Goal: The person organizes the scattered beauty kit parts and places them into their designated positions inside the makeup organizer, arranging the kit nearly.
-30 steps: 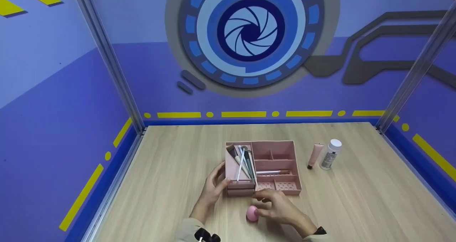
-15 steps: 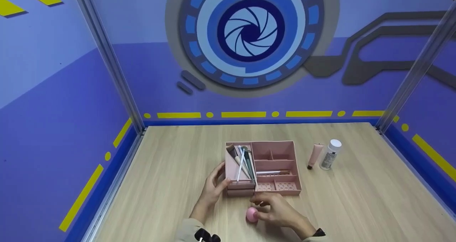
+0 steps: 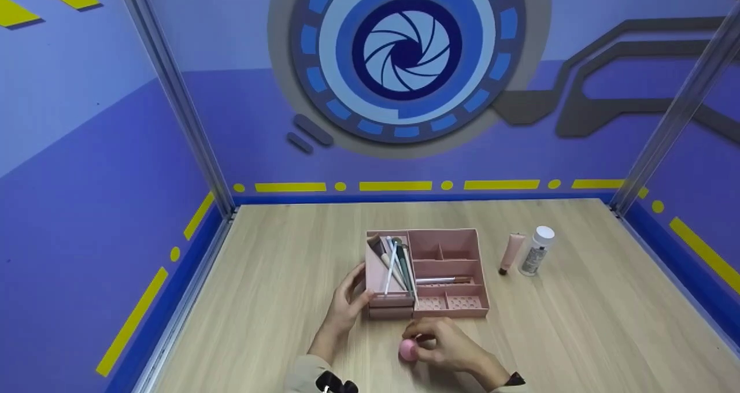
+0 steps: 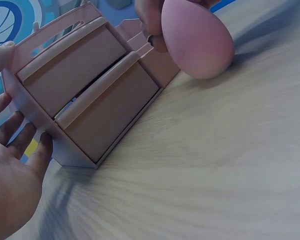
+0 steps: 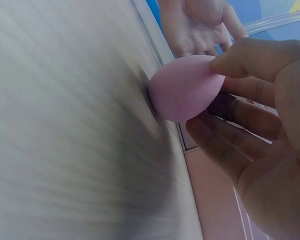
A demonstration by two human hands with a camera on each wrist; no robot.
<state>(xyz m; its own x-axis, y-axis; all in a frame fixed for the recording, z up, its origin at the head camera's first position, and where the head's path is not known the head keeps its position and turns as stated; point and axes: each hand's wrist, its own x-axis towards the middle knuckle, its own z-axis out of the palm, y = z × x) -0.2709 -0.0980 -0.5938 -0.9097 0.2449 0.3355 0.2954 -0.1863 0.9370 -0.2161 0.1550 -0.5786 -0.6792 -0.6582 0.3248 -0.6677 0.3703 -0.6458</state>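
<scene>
A pink egg-shaped makeup sponge (image 3: 408, 349) stands on the table in front of the pink makeup organizer (image 3: 445, 312). My right hand (image 3: 445, 347) pinches the sponge, thumb on its near side; in the right wrist view the thumb presses near the sponge's narrow end (image 5: 187, 87) and the other fingers lie behind it. At the organizer's left side rests my left hand (image 3: 345, 306). Its fairly straight fingers touch the side panel, as the left wrist view shows, above and beside two shut drawers (image 4: 110, 110). Several makeup brushes (image 3: 399, 266) lie slanted in the organizer's left section.
Right of the organizer stand a pink tube (image 3: 511, 253) with a dark cap and a white-capped bottle (image 3: 537, 251). A slim pen-like item (image 3: 442, 280) lies in the organizer's middle right compartment. Blue-purple walls with metal posts (image 3: 179, 98) enclose the wooden table (image 3: 277, 254).
My right hand has moved slightly back toward me and its fingers have closed in on the sponge, which has tipped a little. The left hand and the organizer stay put.
</scene>
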